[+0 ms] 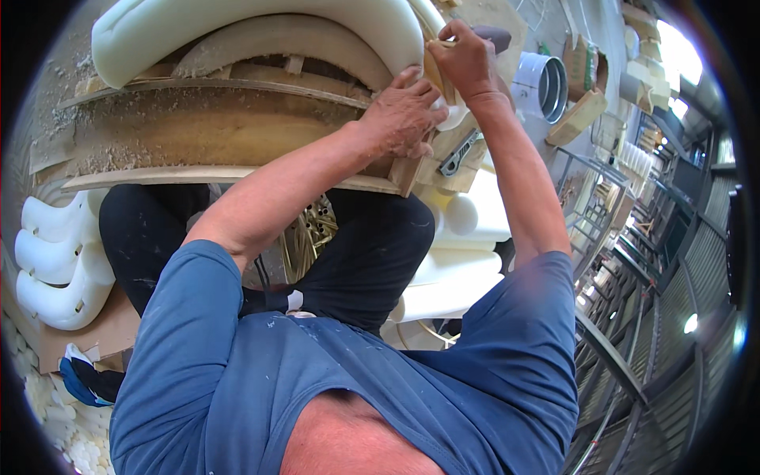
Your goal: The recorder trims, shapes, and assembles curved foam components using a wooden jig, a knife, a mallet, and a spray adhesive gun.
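Note:
A thick, curved white piece (261, 20), smooth like foam or plastic, lies in an arc over a wooden form (214, 131). My left hand (404, 115) is at the right end of this piece, fingers bent and pressed onto it. Just beyond, my right hand (467, 63) is closed in a pinch beside a narrow cream-coloured strip (434, 47); what sits between the fingertips is hidden. Behind the right hand shows a rounded purple-grey thing (495, 37). Below my hands, a slim grey-and-black hand tool (461, 153) rests on a wooden board.
White curved pieces (67, 257) are stacked at the left. Brass-coloured tubes (309, 237) lie between my legs. White rolls (455, 273) stand under the form at the right, and a shiny metal duct (541, 87) lies beyond. White shavings cover the wood.

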`<move>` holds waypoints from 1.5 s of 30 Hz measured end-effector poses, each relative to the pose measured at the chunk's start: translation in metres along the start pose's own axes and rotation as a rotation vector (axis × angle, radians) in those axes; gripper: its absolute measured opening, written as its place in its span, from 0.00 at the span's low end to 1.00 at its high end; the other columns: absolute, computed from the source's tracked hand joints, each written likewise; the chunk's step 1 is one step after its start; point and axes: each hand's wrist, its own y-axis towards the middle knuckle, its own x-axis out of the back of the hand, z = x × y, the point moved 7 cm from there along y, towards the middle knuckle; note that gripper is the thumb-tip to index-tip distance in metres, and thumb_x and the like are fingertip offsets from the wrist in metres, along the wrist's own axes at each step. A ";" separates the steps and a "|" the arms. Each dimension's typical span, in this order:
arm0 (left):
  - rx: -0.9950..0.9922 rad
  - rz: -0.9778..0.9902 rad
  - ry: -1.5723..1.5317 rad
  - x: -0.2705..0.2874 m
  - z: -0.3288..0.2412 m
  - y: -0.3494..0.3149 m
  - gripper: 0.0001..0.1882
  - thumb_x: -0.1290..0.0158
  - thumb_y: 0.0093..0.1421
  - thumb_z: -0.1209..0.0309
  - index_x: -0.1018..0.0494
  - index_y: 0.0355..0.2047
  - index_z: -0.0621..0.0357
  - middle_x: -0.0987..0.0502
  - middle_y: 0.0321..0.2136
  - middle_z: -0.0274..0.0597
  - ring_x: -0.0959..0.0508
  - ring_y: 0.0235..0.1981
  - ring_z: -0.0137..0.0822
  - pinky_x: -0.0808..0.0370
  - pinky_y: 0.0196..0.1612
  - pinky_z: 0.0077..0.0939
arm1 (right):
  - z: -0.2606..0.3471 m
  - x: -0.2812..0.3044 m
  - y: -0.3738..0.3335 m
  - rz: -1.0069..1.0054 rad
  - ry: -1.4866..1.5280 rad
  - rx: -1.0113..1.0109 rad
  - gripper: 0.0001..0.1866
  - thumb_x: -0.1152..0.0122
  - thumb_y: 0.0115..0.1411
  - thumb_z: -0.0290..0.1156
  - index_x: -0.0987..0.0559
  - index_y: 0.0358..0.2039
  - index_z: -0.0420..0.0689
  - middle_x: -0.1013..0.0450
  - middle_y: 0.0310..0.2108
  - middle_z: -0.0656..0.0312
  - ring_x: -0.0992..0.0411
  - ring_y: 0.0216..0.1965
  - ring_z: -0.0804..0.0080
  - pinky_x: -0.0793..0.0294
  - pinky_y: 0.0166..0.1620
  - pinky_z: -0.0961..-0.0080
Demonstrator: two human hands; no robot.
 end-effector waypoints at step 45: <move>0.151 0.454 0.291 0.103 0.172 0.133 0.34 0.45 0.57 0.33 0.16 0.38 0.52 0.16 0.35 0.53 0.18 0.40 0.55 0.23 0.45 0.47 | 0.028 0.012 -0.024 -0.578 0.906 -0.614 0.16 0.41 0.69 0.37 0.18 0.30 0.37 0.26 0.19 0.52 0.28 0.20 0.66 0.30 0.28 0.66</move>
